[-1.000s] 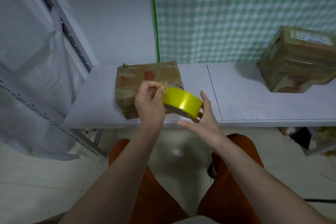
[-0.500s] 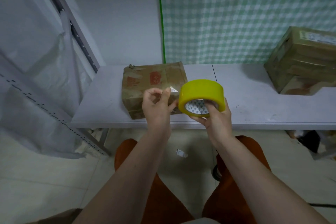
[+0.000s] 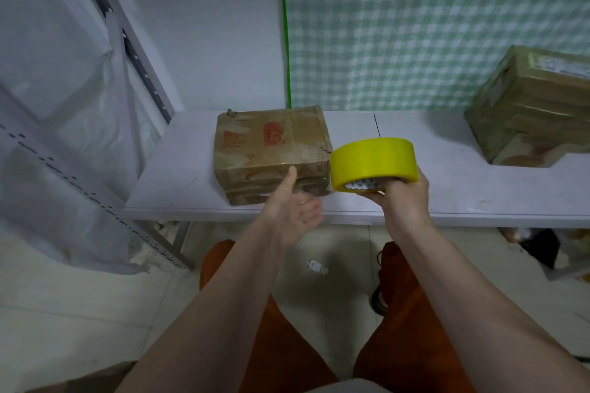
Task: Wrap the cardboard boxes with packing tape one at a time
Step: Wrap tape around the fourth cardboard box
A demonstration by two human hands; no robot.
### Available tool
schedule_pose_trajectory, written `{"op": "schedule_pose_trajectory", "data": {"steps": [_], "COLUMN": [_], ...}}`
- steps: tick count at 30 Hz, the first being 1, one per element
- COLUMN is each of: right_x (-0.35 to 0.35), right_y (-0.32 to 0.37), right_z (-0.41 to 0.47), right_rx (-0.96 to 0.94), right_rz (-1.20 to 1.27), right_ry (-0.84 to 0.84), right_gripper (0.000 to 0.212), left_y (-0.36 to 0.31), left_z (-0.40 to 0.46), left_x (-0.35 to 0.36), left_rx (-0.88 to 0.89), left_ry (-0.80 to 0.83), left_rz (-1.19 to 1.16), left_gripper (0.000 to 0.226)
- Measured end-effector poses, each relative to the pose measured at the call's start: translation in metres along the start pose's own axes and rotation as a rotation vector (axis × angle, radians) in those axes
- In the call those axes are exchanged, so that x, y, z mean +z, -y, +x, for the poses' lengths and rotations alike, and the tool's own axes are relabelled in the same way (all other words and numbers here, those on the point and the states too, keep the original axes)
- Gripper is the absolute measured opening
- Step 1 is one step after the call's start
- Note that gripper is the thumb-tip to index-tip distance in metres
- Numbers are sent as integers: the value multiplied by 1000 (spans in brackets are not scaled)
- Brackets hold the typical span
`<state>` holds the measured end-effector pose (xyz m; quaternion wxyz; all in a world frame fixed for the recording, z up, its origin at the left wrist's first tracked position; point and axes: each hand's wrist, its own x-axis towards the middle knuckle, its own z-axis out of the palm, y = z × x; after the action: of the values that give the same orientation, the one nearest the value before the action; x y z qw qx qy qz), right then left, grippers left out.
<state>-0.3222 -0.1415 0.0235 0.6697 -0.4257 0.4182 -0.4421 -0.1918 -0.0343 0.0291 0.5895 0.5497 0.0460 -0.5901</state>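
Head view: the right hand (image 3: 403, 201) grips the yellow packing tape roll (image 3: 373, 163), held above the desk (image 3: 178, 188) just right of the near cardboard box (image 3: 271, 153). The left hand (image 3: 295, 207) reaches spread toward the box's near face. With no tape end visibly pulled free, it may cling back onto the roll.

right box (image 3: 536, 108) cropped, left fingertips (image 3: 311, 212) blurred

The left hand (image 3: 295, 212) no longer pinches the tape end; it is open now, palm turned up, thumb raised against the front of the cardboard box (image 3: 271, 153). The right hand (image 3: 402, 198) alone grips the yellow tape roll (image 3: 373, 164), now further right, its core facing down.
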Motion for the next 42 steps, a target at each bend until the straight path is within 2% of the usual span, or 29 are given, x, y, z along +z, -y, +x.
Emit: {"op": "schedule_pose_trajectory", "data": {"steps": [4, 8, 13, 17, 19, 21, 25, 28, 31, 33, 35, 39, 42], "right_x": [-1, -6, -11, -6, -1, 4, 3, -9, -21, -18, -13, -13, -13], "right_y": [-1, -1, -3, 0, 1, 0, 0, 5, 3, -2, -8, -10, 0], "right_z": [-1, 1, 5, 1, -2, -5, -6, 8, 20, 24, 24, 29, 47], "right_rx": [34, 49, 30, 1, 13, 35, 131, 54, -5, 14, 34, 83, -73], "right_rz": [22, -2, -78, -33, 115, 206, -7, -159, -256, -197, -170, -227, -292], "right_ry": [23, 23, 24, -18, -17, 75, 262, 127, -30, -66, -57, 81, 10], "right_gripper": [37, 38, 39, 22, 25, 31, 25, 32, 39, 32, 27, 26, 42], "left_y": [4, 4, 3, 9, 12, 12, 10, -1, -14, -14, -10, -10, -17], "left_z": [-1, -5, -5, -4, -4, -5, -5, -7, -7, -4, 1, 11, 16], "left_x": [11, 13, 15, 23, 28, 33, 28, 9, -4, -3, -2, -5, -1], "left_rx": [-44, 39, 160, 239, 273, 301, 381, 486, 583, 600, 583, 599, 644], "left_ry": [129, 166, 156, 65, 44, 16, -158, -380, -437, -476, -507, -573, -631], "left_rz": [-107, -164, -91, -52, -59, -88, 7, 58, 107, 146, 141, 155, 111], "left_gripper": [82, 53, 16, 6, 3, 6, 15, 10, 11, 11, 11, 12, 11]}}
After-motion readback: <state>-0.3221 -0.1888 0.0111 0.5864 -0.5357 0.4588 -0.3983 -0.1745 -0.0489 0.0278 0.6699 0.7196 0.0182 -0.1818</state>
